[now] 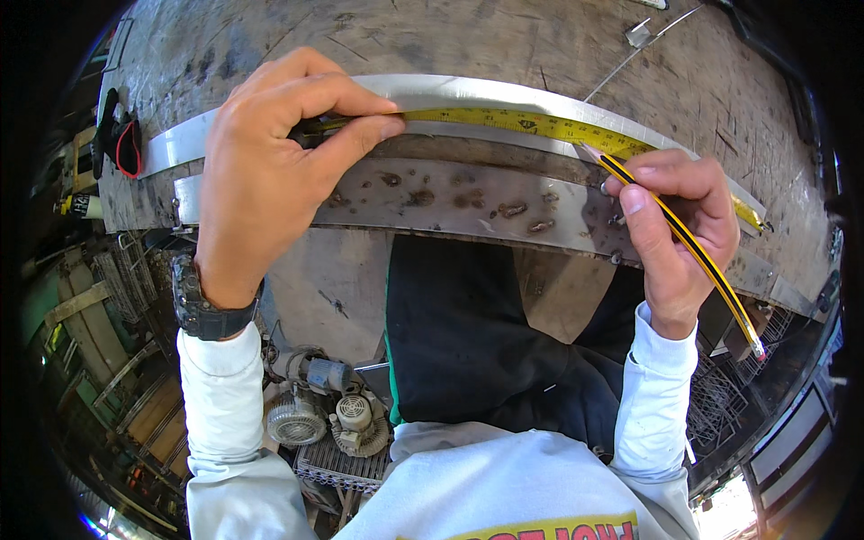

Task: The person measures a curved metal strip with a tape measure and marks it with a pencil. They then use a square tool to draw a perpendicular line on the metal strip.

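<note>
A long flat metal strip lies across the workbench, and a yellow tape measure is stretched along it. My left hand pinches the tape's edge between thumb and forefinger at the strip's left half; whatever lies under the palm is hidden. In my right hand is a yellow-and-black striped pencil, its tip at the tape's near edge and its eraser end pointing down right. The tape's end hook rests near the strip's right end.
A stained metal plate runs along the bench's near edge, parallel to the strip. On the wooden bench top, a thin metal rod lies at the far right. A black-and-red object sits at the left. Motors stand below on the left.
</note>
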Motion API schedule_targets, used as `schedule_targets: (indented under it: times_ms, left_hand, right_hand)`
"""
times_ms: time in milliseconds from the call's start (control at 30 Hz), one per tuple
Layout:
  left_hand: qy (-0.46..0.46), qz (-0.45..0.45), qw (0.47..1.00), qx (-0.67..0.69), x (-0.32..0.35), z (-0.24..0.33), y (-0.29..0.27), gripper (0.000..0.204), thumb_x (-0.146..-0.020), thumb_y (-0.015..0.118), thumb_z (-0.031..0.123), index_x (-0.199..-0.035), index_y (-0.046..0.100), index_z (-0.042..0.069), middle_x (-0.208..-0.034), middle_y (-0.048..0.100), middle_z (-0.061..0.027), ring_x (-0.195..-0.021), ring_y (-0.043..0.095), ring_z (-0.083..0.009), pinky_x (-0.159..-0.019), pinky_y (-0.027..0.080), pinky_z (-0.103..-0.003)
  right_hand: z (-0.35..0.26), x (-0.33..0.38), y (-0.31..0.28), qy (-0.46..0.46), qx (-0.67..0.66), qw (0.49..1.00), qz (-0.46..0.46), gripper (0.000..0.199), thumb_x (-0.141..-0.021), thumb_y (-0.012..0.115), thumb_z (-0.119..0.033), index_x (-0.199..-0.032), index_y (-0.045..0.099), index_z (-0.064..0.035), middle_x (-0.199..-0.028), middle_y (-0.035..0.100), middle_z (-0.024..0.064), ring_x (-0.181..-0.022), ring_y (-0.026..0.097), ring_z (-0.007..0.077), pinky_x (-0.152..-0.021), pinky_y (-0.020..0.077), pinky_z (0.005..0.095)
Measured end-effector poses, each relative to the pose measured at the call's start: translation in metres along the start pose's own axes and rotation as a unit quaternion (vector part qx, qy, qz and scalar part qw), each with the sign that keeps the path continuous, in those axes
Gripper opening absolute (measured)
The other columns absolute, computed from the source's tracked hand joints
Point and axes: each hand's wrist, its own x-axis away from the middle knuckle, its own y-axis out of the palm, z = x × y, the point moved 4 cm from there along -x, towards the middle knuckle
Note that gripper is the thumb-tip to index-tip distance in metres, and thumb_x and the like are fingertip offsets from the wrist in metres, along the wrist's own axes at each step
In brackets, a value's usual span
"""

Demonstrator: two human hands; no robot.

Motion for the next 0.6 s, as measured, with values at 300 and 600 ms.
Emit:
schedule_targets:
  times_ms: [300,600]
  left_hand:
    - [0.015,-0.002,1.0,-0.018,-0.001,-0.002,-0.001,0.016,-0.083,0.084,0.001,-0.099,0.081,0.002,-0.088,0.065,-0.0033,-0.084,0.061,-0.0139,-0.078,0.045,-0.026]
    - [0.007,-0.011,1.0,-0.018,-0.003,-0.003,0.0,0.017,-0.081,0.084,-0.001,-0.097,0.08,0.001,-0.087,0.064,-0.003,-0.083,0.06,-0.0133,-0.078,0.045,-0.027]
  right_hand:
    - [-0.013,-0.007,0.022,-0.03,0.032,0.999,-0.027,0.015,-0.085,0.074,0.006,-0.094,0.063,0.0002,-0.093,0.071,0.0125,-0.078,0.066,0.014,-0.074,0.0535,0.0264]
    - [-0.009,-0.009,0.031,-0.026,0.09,0.994,-0.06,0.016,-0.088,0.075,0.004,-0.096,0.061,0.0015,-0.097,0.072,0.0172,-0.086,0.074,0.0214,-0.082,0.06,0.0326]
